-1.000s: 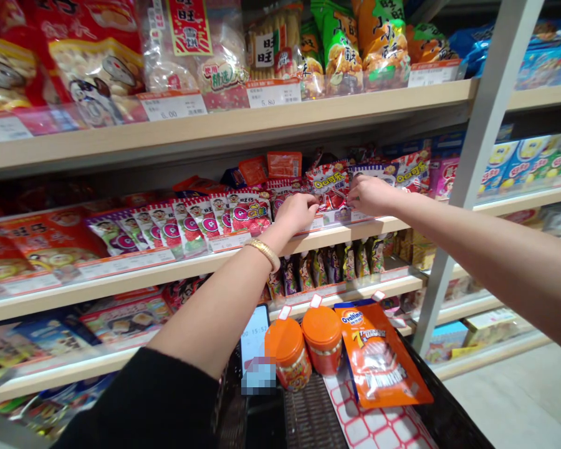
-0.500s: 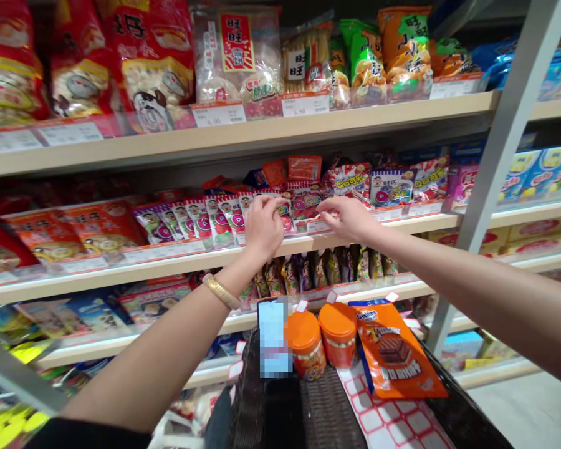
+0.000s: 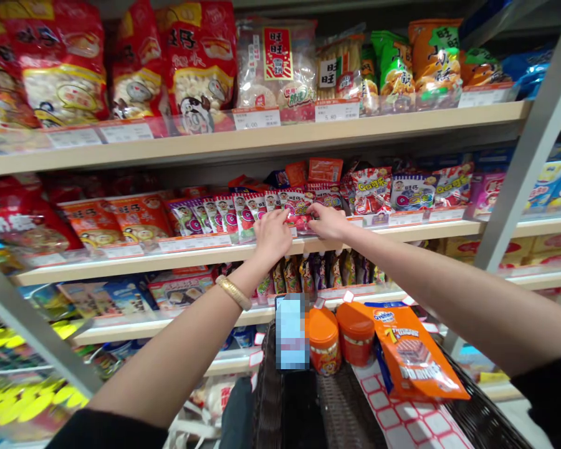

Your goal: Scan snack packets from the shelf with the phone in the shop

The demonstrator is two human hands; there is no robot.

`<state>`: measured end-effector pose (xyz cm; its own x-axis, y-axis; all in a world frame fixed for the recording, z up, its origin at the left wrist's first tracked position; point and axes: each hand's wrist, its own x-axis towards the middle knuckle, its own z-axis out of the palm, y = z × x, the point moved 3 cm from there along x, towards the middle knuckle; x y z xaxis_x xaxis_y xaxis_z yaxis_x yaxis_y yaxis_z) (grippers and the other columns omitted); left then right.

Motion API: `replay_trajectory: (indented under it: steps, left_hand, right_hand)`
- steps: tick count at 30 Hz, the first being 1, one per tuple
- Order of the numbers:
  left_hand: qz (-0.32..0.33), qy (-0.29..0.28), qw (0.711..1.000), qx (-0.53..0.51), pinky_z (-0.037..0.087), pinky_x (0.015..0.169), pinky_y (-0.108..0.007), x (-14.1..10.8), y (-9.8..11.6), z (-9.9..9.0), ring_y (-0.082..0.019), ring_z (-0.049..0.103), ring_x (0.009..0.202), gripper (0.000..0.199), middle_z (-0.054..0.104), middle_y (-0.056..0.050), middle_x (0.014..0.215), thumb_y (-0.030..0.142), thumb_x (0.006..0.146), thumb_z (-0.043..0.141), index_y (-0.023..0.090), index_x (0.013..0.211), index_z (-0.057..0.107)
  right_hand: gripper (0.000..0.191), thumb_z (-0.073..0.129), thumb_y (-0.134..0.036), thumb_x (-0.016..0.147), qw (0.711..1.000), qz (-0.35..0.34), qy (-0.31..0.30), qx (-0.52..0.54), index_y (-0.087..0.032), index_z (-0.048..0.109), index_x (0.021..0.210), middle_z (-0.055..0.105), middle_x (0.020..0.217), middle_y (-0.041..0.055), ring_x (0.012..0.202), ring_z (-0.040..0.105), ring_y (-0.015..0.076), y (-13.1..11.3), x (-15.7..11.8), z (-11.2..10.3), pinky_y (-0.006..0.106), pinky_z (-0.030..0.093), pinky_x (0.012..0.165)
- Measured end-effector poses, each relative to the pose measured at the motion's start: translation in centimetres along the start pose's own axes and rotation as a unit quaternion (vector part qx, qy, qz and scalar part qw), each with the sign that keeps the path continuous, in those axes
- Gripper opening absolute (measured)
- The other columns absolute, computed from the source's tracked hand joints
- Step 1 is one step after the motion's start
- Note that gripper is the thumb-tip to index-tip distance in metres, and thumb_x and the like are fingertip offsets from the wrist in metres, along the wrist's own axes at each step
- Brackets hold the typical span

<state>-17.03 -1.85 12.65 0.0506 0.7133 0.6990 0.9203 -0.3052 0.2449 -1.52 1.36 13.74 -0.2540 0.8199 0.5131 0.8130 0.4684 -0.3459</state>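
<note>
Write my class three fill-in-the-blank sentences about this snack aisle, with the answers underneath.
1. The left hand and right hand are at gummy candy packets printed with the letter ____.
2. The gold bracelet is on the ____ arm.
3. The basket holds ____ orange-lidded jars.
Missing words: Q; left; two

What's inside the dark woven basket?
The basket holds two orange-lidded jars and an orange Ovaltine pouch; a lit phone is at its left side. A patterned sheet shows partly beneath the pouch. The surface directly under the jars is covered.
</note>
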Motion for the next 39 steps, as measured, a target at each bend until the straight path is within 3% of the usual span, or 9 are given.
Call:
replay_trajectory:
  steps: [3,6,10,15,20,26,30,34,39]
  left_hand:
    - [0.061,0.026,0.995,-0.073,0.038,0.109,-0.051,0.7,0.2,-0.2,-0.029,0.052,0.130,0.050,0.059,-0.014,0.138,0.010,0.085,0.043,0.017,0.132,0.059]
    - [0.131,0.090,0.975,-0.153,0.038,0.113,-0.044,0.9,1.1,-1.1,-0.025,0.052,0.131,0.052,0.057,-0.015,0.139,0.010,0.085,0.044,0.014,0.136,0.055]
    - [0.157,0.155,0.944,-0.247,0.039,0.114,-0.039,-0.4,3.0,-2.4,-0.022,0.051,0.130,0.049,0.057,-0.012,0.136,0.016,0.088,0.051,0.018,0.136,0.055]
    - [0.083,0.129,0.918,-0.366,0.042,0.111,-0.041,-4.2,5.4,-1.8,-0.022,0.057,0.124,0.040,0.063,-0.011,0.129,0.020,0.087,0.057,0.019,0.126,0.064]
    - [-0.041,0.023,0.848,-0.528,0.038,0.116,-0.044,-9.2,7.2,1.5,-0.022,0.052,0.133,0.054,0.057,-0.003,0.144,0.018,0.088,0.054,0.029,0.140,0.052]
    - [-0.166,-0.015,0.782,-0.601,0.031,0.120,-0.040,-13.9,7.5,5.5,-0.022,0.040,0.143,0.056,0.045,-0.003,0.154,0.019,0.088,0.051,0.025,0.144,0.048]
    - [-0.181,-0.053,0.781,-0.596,0.029,0.121,-0.041,-15.7,6.3,7.9,-0.023,0.040,0.144,0.056,0.046,-0.005,0.153,0.019,0.086,0.054,0.023,0.142,0.050]
    - [-0.176,-0.078,0.776,-0.601,0.031,0.121,-0.040,-16.4,5.4,9.1,-0.023,0.040,0.143,0.059,0.047,-0.005,0.153,0.019,0.084,0.060,0.024,0.142,0.050]
    - [-0.175,-0.102,0.744,-0.636,0.037,0.117,-0.041,-16.4,5.2,9.1,-0.025,0.047,0.139,0.066,0.048,-0.008,0.152,0.024,0.083,0.066,0.023,0.145,0.045]
  right_hand:
    - [0.037,0.059,-0.029,0.084,0.999,-0.011,0.030,0.038,-0.023,0.064,0.121,0.073,0.115,0.0084,0.113,0.063,0.0313,0.0,-0.3,-0.4,0.049,0.044,0.100]
    - [0.046,0.057,-0.026,0.086,0.992,-0.040,0.082,0.084,-0.022,0.055,0.132,0.066,0.129,0.0079,0.120,0.059,0.0251,0.0,-0.9,-1.2,0.041,0.045,0.104]
    - [0.050,0.061,-0.027,0.084,0.931,-0.083,0.198,0.295,-0.023,0.052,0.133,0.061,0.132,0.0096,0.111,0.063,0.0224,0.2,-3.2,-2.6,0.040,0.052,0.097]
    - [0.057,0.067,-0.032,0.083,0.874,-0.031,0.140,0.463,-0.031,0.048,0.137,0.063,0.124,0.0063,0.093,0.069,0.0204,0.9,-9.1,-2.2,0.040,0.060,0.085]
    - [0.054,0.069,-0.032,0.082,0.834,0.019,0.131,0.535,-0.030,0.051,0.133,0.066,0.124,0.0061,0.107,0.068,0.0217,1.9,-14.8,-0.5,0.042,0.055,0.099]
    - [0.048,0.072,-0.035,0.078,0.854,0.073,0.123,0.500,-0.027,0.055,0.123,0.066,0.124,0.0067,0.108,0.067,0.0233,4.2,-17.9,4.2,0.043,0.054,0.099]
    - [0.042,0.071,-0.034,0.078,0.876,0.094,0.100,0.463,-0.027,0.057,0.117,0.068,0.118,0.0048,0.104,0.067,0.0230,5.9,-18.9,6.8,0.043,0.054,0.097]
    - [0.043,0.069,-0.032,0.079,0.876,0.096,0.093,0.463,-0.028,0.056,0.121,0.065,0.126,0.0050,0.111,0.065,0.0233,6.4,-19.5,7.7,0.042,0.052,0.100]
    - [0.053,0.071,-0.030,0.078,0.873,0.109,0.091,0.466,-0.029,0.055,0.129,0.065,0.129,0.0053,0.111,0.066,0.0233,6.1,-19.7,7.4,0.042,0.052,0.101]
